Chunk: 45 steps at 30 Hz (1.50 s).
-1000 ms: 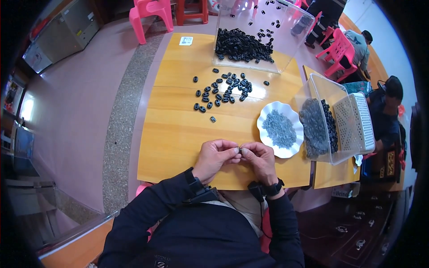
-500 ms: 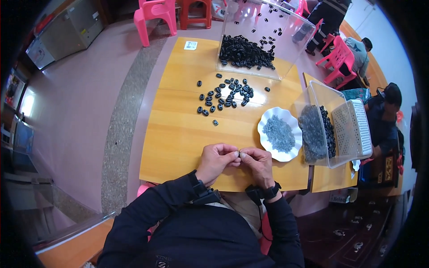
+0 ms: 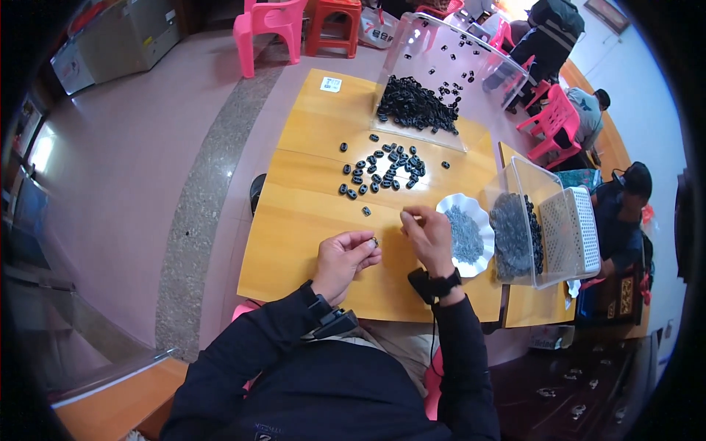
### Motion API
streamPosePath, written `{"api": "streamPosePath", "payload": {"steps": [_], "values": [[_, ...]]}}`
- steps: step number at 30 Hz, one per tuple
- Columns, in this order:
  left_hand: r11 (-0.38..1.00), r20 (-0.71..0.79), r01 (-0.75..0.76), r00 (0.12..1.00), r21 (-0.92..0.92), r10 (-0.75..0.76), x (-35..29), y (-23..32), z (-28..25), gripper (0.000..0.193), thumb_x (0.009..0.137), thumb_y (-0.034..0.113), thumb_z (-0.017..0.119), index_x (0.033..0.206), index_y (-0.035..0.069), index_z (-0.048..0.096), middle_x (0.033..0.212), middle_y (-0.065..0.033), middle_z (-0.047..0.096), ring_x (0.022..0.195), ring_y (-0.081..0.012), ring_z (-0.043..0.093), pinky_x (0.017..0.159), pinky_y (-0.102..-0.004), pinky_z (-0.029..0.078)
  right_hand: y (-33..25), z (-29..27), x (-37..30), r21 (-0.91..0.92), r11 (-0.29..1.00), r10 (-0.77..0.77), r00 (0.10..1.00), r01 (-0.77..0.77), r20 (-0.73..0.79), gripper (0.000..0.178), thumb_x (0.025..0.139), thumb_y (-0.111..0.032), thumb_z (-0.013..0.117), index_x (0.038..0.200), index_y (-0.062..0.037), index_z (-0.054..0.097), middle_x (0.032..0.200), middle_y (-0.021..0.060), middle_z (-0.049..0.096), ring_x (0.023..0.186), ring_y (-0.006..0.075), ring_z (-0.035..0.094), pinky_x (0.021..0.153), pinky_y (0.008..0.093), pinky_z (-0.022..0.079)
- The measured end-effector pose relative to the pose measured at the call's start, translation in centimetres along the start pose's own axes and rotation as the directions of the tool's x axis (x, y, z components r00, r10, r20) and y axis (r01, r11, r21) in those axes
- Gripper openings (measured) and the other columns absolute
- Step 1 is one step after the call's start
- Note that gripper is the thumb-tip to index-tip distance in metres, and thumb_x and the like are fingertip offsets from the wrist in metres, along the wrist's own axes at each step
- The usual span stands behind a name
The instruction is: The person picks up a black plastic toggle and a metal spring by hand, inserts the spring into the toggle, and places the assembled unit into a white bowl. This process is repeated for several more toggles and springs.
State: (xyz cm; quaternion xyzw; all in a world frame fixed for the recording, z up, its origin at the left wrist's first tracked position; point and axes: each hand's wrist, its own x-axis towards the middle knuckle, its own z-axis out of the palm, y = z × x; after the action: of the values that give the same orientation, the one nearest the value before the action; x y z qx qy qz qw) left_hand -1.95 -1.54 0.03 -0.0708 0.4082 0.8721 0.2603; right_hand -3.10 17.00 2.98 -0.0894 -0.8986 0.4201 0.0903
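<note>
My left hand (image 3: 344, 259) is closed above the near part of the table, pinching a small dark piece (image 3: 375, 242) between thumb and fingers. It looks like one of the black oval two-holed parts (image 3: 401, 165) scattered farther up the table. Apart from it, my right hand (image 3: 430, 234) is raised beside the left rim of a white scalloped plate (image 3: 485, 261). Its thumb and fingers are curled together; whatever may be between them is too small to make out. A heap of small grey clear-looking pieces (image 3: 465, 231) lies on the plate. One black part (image 3: 366, 211) sits alone, nearest my hands.
A clear bin (image 3: 423, 140) holding many black parts stands at the table's far side. To the right, another clear bin (image 3: 521, 279) holds black parts and a white perforated basket (image 3: 588, 228). A person (image 3: 625, 213) sits at the right; pink chairs (image 3: 555, 121) stand beyond.
My hands have separated: the left moved slightly left with the small piece, the right went up and right toward the plate. The whole view has shifted a little.
</note>
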Motion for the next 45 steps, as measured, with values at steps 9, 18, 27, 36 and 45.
{"api": "streamPosePath", "payload": {"steps": [9, 18, 27, 36, 45], "values": [[0.999, -0.008, 0.007, 1.0, -0.036, -0.008, 0.5, 0.6, -0.6, 0.018, 0.089, 0.004, 0.059, 0.105, -0.005, 0.058, 0.088, -0.0099, 0.064, 0.076, -0.0146, 0.064, 0.07, -0.0236, 0.055, 0.9, 3.8, 6.1, -0.568, 0.818, -0.138, 0.99, 0.09, -0.042, 0.023, 0.083, -0.021, 0.058, 0.099, -0.0078, 0.066, 0.092, 0.0171, 0.063, 0.087, 0.0363, 0.061, 0.078, 0.0448, 0.048], [0.999, -0.012, 0.016, 1.0, -0.038, -0.017, 0.4, 1.1, -0.5, 0.017, 0.088, 0.005, 0.06, 0.103, -0.004, 0.058, 0.087, -0.0095, 0.064, 0.076, -0.0141, 0.064, 0.072, -0.0242, 0.055, 0.1, 2.0, 4.0, 0.139, 0.978, 0.136, 0.98, -0.157, 0.148, 0.022, 0.089, -0.013, 0.057, 0.102, 0.0041, 0.063, 0.067, 0.0086, 0.062, 0.064, 0.0171, 0.063, 0.055, 0.0291, 0.05], [0.999, -0.014, 0.052, 0.999, 0.009, -0.052, 0.5, 1.0, -0.3, 0.018, 0.088, 0.005, 0.06, 0.103, -0.004, 0.058, 0.089, -0.0096, 0.063, 0.077, -0.0147, 0.064, 0.072, -0.0247, 0.055, 1.5, 0.6, -0.2, 0.764, 0.49, 0.176, 0.906, -0.42, 0.385, 0.028, 0.088, -0.001, 0.056, 0.116, 0.0012, 0.056, 0.087, 0.0086, 0.063, 0.068, 0.0162, 0.063, 0.062, 0.0297, 0.057], [0.995, -0.037, 0.083, 0.996, 0.054, -0.081, 0.6, 0.8, 0.0, 0.017, 0.088, 0.004, 0.06, 0.103, -0.003, 0.058, 0.089, -0.0091, 0.063, 0.078, -0.0147, 0.064, 0.072, -0.0249, 0.055, 2.8, 0.9, -1.5, 0.799, 0.391, 0.171, 0.889, -0.457, 0.425, 0.031, 0.085, 0.003, 0.06, 0.115, -0.0001, 0.057, 0.089, 0.01, 0.065, 0.077, 0.0195, 0.067, 0.068, 0.0317, 0.059], [0.994, -0.048, 0.093, 0.995, 0.062, -0.09, 0.6, 1.1, 0.0, 0.018, 0.088, 0.005, 0.061, 0.104, -0.003, 0.058, 0.089, -0.0089, 0.064, 0.077, -0.0147, 0.065, 0.072, -0.0251, 0.055, 2.5, 0.8, -1.5, 0.789, 0.413, 0.135, 0.888, -0.455, 0.441, 0.029, 0.083, 0.002, 0.063, 0.111, -0.0002, 0.054, 0.089, 0.0114, 0.068, 0.076, 0.0195, 0.068, 0.069, 0.0307, 0.058]]}}
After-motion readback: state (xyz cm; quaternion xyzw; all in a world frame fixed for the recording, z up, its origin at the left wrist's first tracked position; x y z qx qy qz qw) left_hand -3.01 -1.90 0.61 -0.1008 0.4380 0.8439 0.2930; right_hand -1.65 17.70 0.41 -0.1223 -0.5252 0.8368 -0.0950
